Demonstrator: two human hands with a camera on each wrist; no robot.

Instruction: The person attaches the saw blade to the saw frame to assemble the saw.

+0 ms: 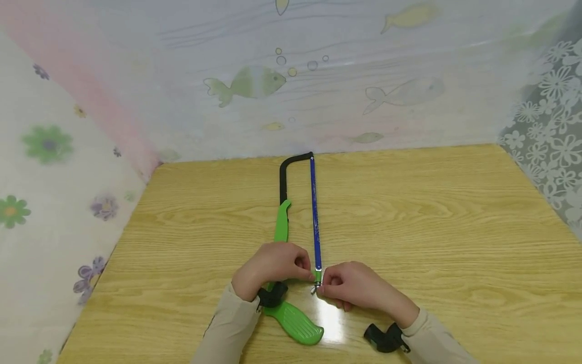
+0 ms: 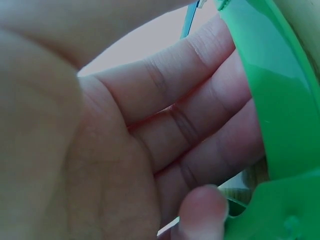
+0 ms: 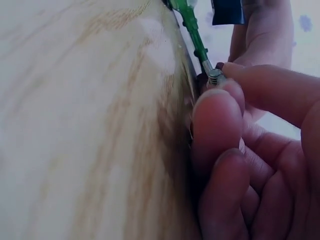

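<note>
Hacksaw [image 1: 291, 237] lies flat on the wooden table [image 1: 454, 227], near-centre, long axis running near-to-far. Black frame bar [image 1: 284, 177] arches at the far end; blue blade [image 1: 314, 217] runs along the right side; green handle [image 1: 295, 318] is at the near end, angled toward the right.

Hand state:
- Left hand [image 1: 273, 265]: fingers curled round the green frame just above the handle, gripping it down against the table. Left wrist view confirms fingers wrapped behind the green plastic [image 2: 270, 100].
- Right hand [image 1: 352, 285]: thumb and forefinger pinch the small metal screw [image 3: 215, 76] at the near end of the blade, where it meets the green body. Other fingers folded under.
- Hands are close together, just beside each other, either side of the blade's near end.

Handling notes (judgement):
- Saw looks light to moderate in wt; frame is stiff, should not flex when lifted.
- Blade is thin, toothed edge is sharp; avoid gripping it. Likely springy if tension is slack.
- Screw is small, smooth metal; a fingertip pinch may slip, so steady the frame w/ the other hand.
- Best hold: ribbed green handle, or the green frame section; plastic looks glossy, so grip firmly.

Wrist straps [image 1: 386, 338] show at both cuffs.
</note>
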